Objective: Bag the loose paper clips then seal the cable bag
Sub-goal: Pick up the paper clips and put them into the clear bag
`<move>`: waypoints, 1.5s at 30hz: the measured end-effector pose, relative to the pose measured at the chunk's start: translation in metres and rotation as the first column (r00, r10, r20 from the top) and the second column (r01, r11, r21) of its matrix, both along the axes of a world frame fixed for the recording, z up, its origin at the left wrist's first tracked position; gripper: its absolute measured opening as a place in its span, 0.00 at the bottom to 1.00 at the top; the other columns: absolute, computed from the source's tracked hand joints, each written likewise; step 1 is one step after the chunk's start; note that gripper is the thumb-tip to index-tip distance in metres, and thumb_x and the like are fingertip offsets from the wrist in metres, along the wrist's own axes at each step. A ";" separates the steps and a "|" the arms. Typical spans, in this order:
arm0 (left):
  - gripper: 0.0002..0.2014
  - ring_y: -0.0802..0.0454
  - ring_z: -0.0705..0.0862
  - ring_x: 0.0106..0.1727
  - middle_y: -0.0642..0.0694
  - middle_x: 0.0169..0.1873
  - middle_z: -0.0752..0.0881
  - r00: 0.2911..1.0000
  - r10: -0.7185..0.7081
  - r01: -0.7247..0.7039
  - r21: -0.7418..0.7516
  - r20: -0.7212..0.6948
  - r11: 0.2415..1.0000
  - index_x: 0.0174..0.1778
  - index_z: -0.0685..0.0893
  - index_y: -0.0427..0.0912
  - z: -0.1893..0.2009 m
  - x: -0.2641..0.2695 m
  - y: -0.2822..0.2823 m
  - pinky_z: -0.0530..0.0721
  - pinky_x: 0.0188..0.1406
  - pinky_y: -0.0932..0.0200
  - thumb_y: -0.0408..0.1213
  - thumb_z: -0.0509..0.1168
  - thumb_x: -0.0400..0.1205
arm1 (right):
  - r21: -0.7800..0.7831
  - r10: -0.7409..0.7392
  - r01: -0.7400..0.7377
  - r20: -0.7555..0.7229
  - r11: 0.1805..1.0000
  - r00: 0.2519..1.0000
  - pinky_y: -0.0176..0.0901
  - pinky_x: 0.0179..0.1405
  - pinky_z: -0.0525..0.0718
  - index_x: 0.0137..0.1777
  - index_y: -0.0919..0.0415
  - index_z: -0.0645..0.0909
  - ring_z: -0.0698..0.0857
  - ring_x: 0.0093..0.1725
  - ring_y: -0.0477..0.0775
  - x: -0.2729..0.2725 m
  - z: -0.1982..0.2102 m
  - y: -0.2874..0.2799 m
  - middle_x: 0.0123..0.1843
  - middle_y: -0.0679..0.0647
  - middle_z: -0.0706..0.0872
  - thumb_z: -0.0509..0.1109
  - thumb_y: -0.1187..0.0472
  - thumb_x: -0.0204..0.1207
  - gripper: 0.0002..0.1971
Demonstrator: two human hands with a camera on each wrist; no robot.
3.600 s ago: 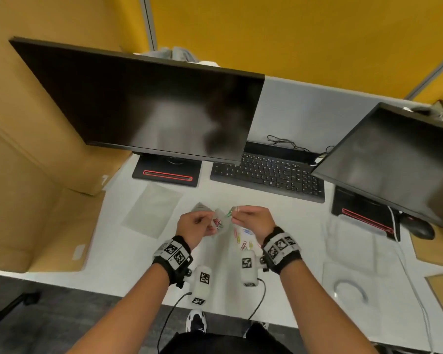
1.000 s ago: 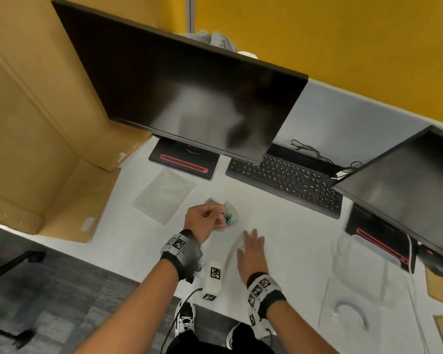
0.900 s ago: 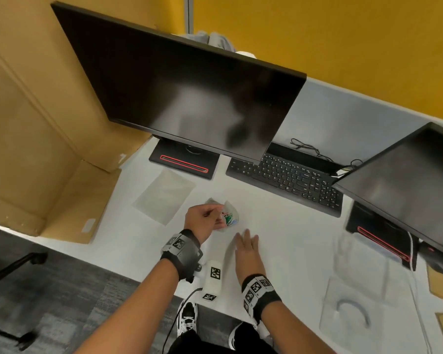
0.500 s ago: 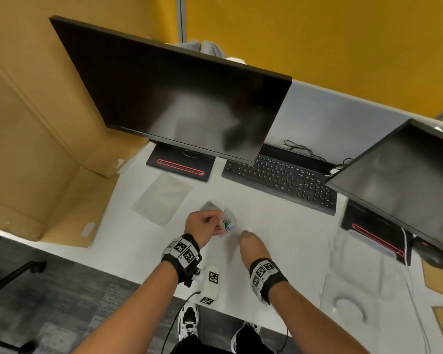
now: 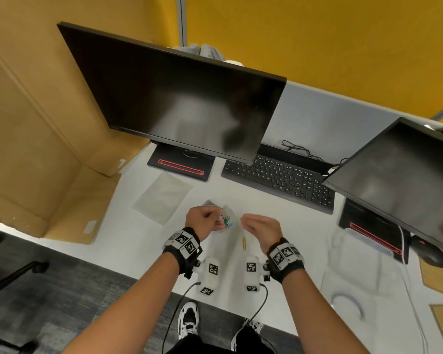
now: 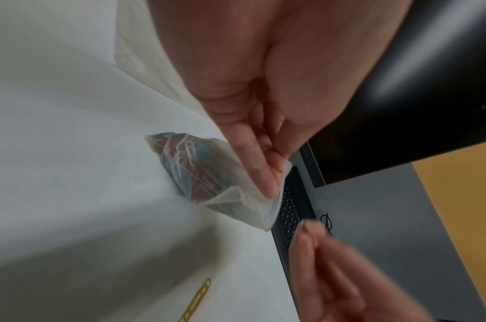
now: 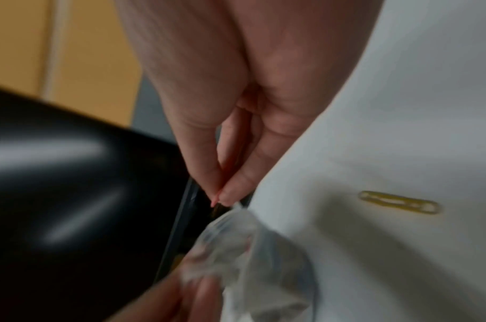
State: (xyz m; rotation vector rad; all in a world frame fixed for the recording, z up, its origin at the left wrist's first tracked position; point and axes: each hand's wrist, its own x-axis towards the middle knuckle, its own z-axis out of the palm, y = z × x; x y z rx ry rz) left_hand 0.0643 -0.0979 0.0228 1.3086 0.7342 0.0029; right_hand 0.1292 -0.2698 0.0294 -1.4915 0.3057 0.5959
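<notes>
My left hand (image 5: 216, 218) pinches the mouth of a small clear bag (image 5: 226, 218) that holds several coloured paper clips (image 6: 191, 162). The bag hangs just above the white desk (image 5: 128, 241). My right hand (image 5: 243, 220) is raised beside the bag's mouth, thumb and forefinger pinched on a small pale paper clip (image 7: 237, 204). It is blurred and mostly hidden. One yellow paper clip (image 5: 244, 242) lies loose on the desk below the right hand. The cable bag (image 5: 348, 300), clear with a white cable coiled inside, lies flat at the desk's front right.
An empty clear bag (image 5: 163, 198) lies to the left of my hands. Behind them are a black keyboard (image 5: 279, 180) and two dark monitors (image 5: 184, 98), with a mouse (image 5: 431, 254) at far right. Cardboard (image 5: 69, 200) borders the desk's left side.
My right hand lay flat on the desk, then curled its fingers there and rose to the bag's mouth with fingers pinched. The left hand kept hold of the bag.
</notes>
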 end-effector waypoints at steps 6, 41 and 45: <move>0.07 0.47 0.88 0.31 0.43 0.28 0.86 1.000 0.023 -0.023 0.013 0.011 1.000 0.42 0.91 0.37 0.002 0.002 -0.001 0.92 0.45 0.48 0.26 0.68 0.82 | -0.376 0.413 -0.276 0.359 0.884 0.837 0.33 0.44 0.88 0.39 0.54 0.92 0.90 0.38 0.44 -0.003 0.027 0.033 0.35 0.48 0.92 0.78 0.63 0.67 0.04; 0.04 0.46 0.85 0.33 0.38 0.31 0.82 0.999 0.033 -0.032 -0.027 0.035 0.999 0.46 0.89 0.32 -0.005 0.008 -0.005 0.91 0.34 0.59 0.26 0.68 0.82 | -0.684 0.466 -0.314 0.043 0.658 0.884 0.32 0.38 0.84 0.31 0.53 0.85 0.86 0.35 0.48 -0.014 -0.033 -0.027 0.31 0.47 0.87 0.78 0.69 0.59 0.09; 0.05 0.45 0.85 0.34 0.38 0.32 0.82 0.999 0.021 -0.021 -0.001 0.037 1.000 0.47 0.89 0.32 -0.006 0.009 -0.005 0.91 0.34 0.59 0.26 0.68 0.82 | -0.441 0.284 -0.140 0.281 0.887 0.917 0.30 0.41 0.84 0.34 0.59 0.88 0.87 0.35 0.43 0.001 0.002 -0.013 0.35 0.50 0.90 0.79 0.73 0.60 0.09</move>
